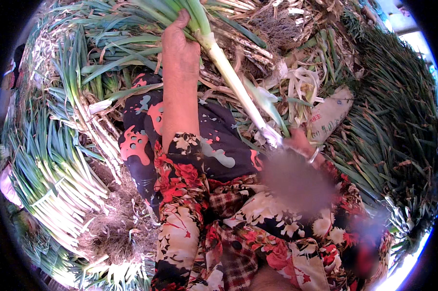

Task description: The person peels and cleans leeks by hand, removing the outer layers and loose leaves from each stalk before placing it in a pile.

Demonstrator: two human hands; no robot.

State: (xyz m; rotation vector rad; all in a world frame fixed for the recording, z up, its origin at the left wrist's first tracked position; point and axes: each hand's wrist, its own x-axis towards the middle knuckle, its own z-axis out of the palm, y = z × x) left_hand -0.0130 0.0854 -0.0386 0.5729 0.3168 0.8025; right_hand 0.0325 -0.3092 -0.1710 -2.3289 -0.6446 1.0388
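Note:
A large green onion (233, 82) slants across in front of me, its leaves at the top and its white root end low on the right. My left hand (178, 41) is closed around it where the leaves begin, thumb lying along the green. Near the root end is my right hand (301, 141), with a light bracelet at the wrist. A loose outer leaf (271, 109) hangs beside the white stalk and runs down to the right fingers, which seem closed on it. A blurred patch hides part of that hand. Dark patterned cloth covers my lap (219, 131).
Cleaned green onions (59, 194) lie in a row on the left, roots inward. Unpeeled ones (102, 126) are piled nearer my lap. Peeled skins (304, 85) and a pale printed sack (333, 114) lie to the right, beside a big heap of dark green leaves (388, 111).

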